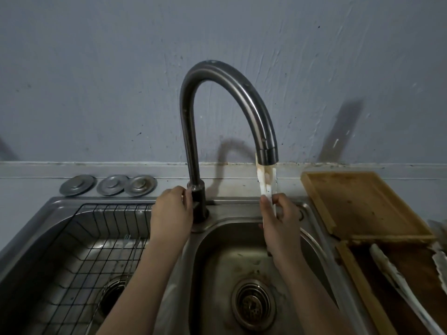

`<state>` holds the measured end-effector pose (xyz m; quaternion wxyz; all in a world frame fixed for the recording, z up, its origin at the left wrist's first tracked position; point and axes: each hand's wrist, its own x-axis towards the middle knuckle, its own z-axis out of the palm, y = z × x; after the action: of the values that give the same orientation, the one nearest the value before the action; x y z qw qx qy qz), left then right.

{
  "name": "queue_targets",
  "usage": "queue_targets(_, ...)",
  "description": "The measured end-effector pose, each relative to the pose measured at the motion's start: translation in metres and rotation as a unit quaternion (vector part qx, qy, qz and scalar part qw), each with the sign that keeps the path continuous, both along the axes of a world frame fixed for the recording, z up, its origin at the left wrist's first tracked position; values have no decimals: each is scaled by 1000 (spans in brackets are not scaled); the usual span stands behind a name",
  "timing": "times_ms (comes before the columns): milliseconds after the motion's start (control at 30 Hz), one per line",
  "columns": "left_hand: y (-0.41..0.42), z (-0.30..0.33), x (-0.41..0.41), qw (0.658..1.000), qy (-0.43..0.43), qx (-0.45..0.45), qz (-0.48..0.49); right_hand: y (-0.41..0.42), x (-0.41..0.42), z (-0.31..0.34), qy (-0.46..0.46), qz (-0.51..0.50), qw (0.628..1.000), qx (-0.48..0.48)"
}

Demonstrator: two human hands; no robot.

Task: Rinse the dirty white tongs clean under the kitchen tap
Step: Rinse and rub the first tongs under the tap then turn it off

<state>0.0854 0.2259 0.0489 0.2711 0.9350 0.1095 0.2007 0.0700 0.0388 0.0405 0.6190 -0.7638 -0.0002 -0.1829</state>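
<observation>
My right hand (280, 221) holds the white tongs (266, 180) upright, their stained brownish tip right under the spout of the tall curved steel tap (232, 85). No stream of water is visible at the spout. My left hand (173, 209) is wrapped around the dark tap handle (199, 204) at the tap's base. Both hands are over the right basin of the steel sink (314, 240), whose bottom shows brown grime around the drain strainer (252, 304).
The left basin holds a wire rack (84, 250). Three metal plug lids (108, 184) lie on the ledge behind it. To the right, a wooden board (362, 201) and a wooden tray with another white utensil (396, 279) sit on the counter.
</observation>
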Motion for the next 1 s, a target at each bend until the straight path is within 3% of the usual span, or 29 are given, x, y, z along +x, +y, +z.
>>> queue_targets(600, 8, -26, -5, 992, -120, -42, 15, 8, -2, -9, 23, -9, 1000, -6)
queue_targets(1000, 11, -33, -12, 989, -132, -62, 17, 10, -8, -3, 22, -8, 1000, 6)
